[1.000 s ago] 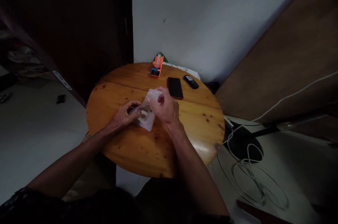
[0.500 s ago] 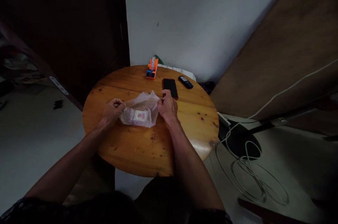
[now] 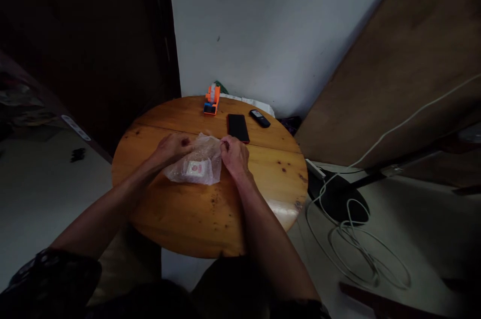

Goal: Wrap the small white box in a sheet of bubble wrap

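Note:
A small white packet with a reddish print (image 3: 198,169) lies within a sheet of clear bubble wrap (image 3: 176,174) on the round wooden table (image 3: 203,229). My right hand (image 3: 235,155) pinches the wrap at its upper right edge, fingers closed. Over the wrap's upper left part is my left hand (image 3: 173,147), with its fingers bent and somewhat blurred. Whether those fingers grip the film does not show.
Behind the wrap lies a dark phone with a red edge (image 3: 238,127). An orange tape dispenser (image 3: 212,99) and a black handset (image 3: 259,118) stand farther back. A wall (image 3: 263,33) rises behind the table. Pale cable (image 3: 353,239) coils on the floor at right.
My left hand has left the wrap's left edge and moved up and to the right over it. The right hand still holds the right edge. The view has shifted slightly.

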`<state>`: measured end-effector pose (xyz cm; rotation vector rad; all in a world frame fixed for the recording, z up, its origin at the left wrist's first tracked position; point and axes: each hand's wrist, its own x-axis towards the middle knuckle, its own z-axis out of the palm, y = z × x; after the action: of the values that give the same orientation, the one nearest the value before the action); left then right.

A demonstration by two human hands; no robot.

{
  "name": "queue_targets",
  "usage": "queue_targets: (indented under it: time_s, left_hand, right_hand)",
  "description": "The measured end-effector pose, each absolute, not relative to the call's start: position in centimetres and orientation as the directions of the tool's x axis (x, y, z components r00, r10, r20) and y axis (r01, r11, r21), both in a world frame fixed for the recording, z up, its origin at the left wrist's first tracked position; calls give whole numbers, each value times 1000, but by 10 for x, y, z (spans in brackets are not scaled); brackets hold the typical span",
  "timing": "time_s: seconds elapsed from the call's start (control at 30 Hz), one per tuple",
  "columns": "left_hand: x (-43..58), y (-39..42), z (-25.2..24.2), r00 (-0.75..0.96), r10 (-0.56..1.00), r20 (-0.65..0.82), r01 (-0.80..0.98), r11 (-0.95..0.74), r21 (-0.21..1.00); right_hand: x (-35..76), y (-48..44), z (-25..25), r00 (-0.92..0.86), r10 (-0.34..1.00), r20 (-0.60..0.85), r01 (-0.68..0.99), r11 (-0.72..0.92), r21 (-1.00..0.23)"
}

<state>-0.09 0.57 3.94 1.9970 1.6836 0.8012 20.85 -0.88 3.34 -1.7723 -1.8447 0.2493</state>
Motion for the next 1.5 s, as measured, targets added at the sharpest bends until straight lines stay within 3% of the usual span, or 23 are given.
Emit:
queue_targets:
  time_s: [0.2,0.37,0.53,0.6,0.67,0.77,0.87,1.0,1.1,1.17,1.23,1.33,1.5]
  left_hand:
    - [-14,16,21,-152,981,122,529,-24,848]
    - [-25,23,13,-168,978,123,629,10,778]
    - [-24,12,42,-202,957,206,710,-2,704]
    - [-24,0,60,-65,978,200,789,-73,610]
    - [-25,-10,73,216,966,144,803,-260,536]
    - [-27,-17,79,509,858,-68,752,-404,521]
    - [-28,-22,79,520,833,-189,794,-389,468]
    - [-23,-53,83,572,818,-67,753,-491,438]
    - [-17,-89,83,796,603,-60,557,-688,465]
    - [-15,-106,80,853,513,-97,490,-723,488]
    - [-15,-113,76,844,519,-137,505,-682,530]
    - [-16,-105,74,745,649,-156,600,-550,580]
    - [-6,-73,59,443,888,122,717,-432,547]
  right_hand:
    - [220,0,33,195,961,197,853,-67,-517]
    - [222,6,32,221,966,134,862,-129,-490]
    - [222,8,28,232,968,92,877,-167,-450]
    - [222,8,27,243,967,76,875,-185,-447]
    - [222,9,27,243,968,68,872,-187,-453]
    - [223,9,27,235,969,71,870,-177,-460]
    - [223,9,27,226,970,88,871,-161,-463]
    - [224,9,26,218,972,90,865,-150,-478]
    - [225,9,25,212,972,96,865,-142,-481]
    - [225,9,24,212,972,105,865,-137,-483]
    - [225,9,24,215,971,106,860,-137,-491]
    - [226,9,23,219,970,104,848,-137,-512]
    - [227,11,21,222,966,134,808,-105,-580]
